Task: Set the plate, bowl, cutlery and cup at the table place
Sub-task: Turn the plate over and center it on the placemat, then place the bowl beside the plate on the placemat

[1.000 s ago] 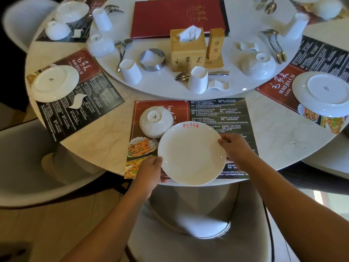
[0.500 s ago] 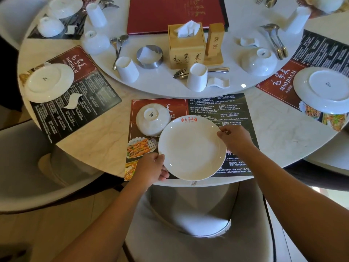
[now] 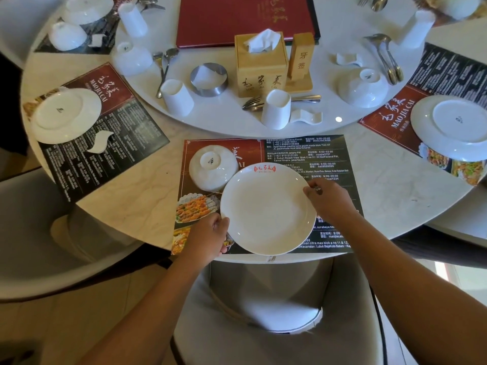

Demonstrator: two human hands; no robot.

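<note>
From above the seat, both forearms reach out over the chair [image 3: 266,312] toward the near edge of the round desk [image 3: 137,191]. The left hand [image 3: 208,237] is curled with its fingertips pinching the lower-left rim of the white plate [image 3: 267,209]. The right hand [image 3: 328,197] comes in from the other side, fingers closed on the plate's upper-right rim, thumb on top. The plate sits right side up over the printed placemat [image 3: 316,154], its red logo at the far edge.

Just beside the plate, at its upper left and touching or nearly so, a white bowl [image 3: 212,167] lies upside down on the same mat. Farther in, on the raised white turntable [image 3: 237,122], stand an upturned cup [image 3: 276,109], a fork and spoon [image 3: 254,102] behind it, and a small white rest [image 3: 305,117] to its right. A wooden tissue box [image 3: 261,67] and a red menu folder [image 3: 245,17] occupy the middle. Neighbouring places left and right carry upside-down plates on their own mats.
</note>
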